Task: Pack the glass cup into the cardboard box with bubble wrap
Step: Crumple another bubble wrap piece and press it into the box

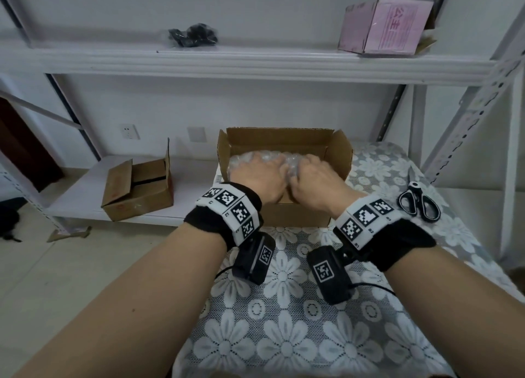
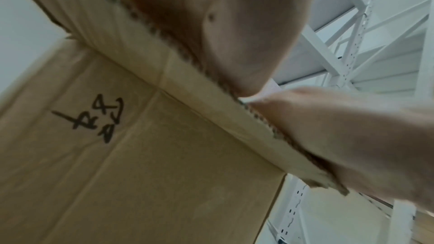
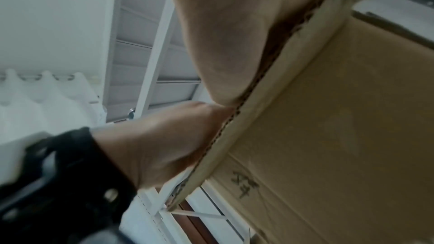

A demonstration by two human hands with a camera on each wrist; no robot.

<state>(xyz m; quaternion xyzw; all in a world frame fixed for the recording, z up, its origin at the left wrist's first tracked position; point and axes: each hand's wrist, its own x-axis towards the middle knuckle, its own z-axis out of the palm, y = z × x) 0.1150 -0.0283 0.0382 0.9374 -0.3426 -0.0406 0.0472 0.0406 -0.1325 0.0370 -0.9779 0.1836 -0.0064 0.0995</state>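
Note:
The open cardboard box [image 1: 279, 135] stands on the table in front of me, with its flaps up. Crumpled bubble wrap [image 1: 241, 161] fills its inside. The glass cup is hidden from every view. My left hand [image 1: 261, 173] lies on the wrap with its fingers spread across it. Beside it, my right hand [image 1: 315, 176] reaches into the box, with its fingers bent down over a bunch of wrap and its thumb on the near side. In both wrist views the box wall [image 2: 140, 173] [image 3: 352, 118] hides the fingers. Only the heels of the left hand [image 2: 223, 25] and right hand [image 3: 223, 34] show above the rim.
Black-handled scissors [image 1: 417, 201] lie on the lace flower tablecloth [image 1: 284, 335], right of the box. A smaller open cardboard box [image 1: 139, 190] sits on the low shelf to the left. On the upper shelf are a pink box [image 1: 389, 26] and a dark bundle [image 1: 193, 35]. A shelf upright [image 1: 468, 122] rises at the right.

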